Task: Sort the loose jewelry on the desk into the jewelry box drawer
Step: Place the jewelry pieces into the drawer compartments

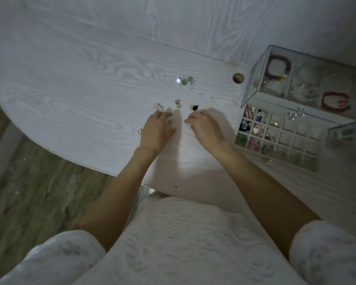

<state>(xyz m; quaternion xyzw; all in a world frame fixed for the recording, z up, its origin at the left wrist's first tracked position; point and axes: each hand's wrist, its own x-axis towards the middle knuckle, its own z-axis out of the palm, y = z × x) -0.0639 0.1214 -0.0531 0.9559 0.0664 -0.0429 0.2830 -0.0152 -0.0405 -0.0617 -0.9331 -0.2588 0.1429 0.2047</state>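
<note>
Several loose pieces (178, 104) lay mid-table (80, 83), drawer (280, 138) open at right; both hands, left hand (157, 130) and right hand (205, 128), hovered curled, possibly pinching something small, next move: carry it to a compartment.

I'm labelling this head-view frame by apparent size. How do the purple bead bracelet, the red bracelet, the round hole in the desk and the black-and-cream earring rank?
Largest to smallest as they look:
1. Purple bead bracelet and red bracelet: too alike to rank.
2. Round hole in the desk.
3. Black-and-cream earring, smallest.
</note>
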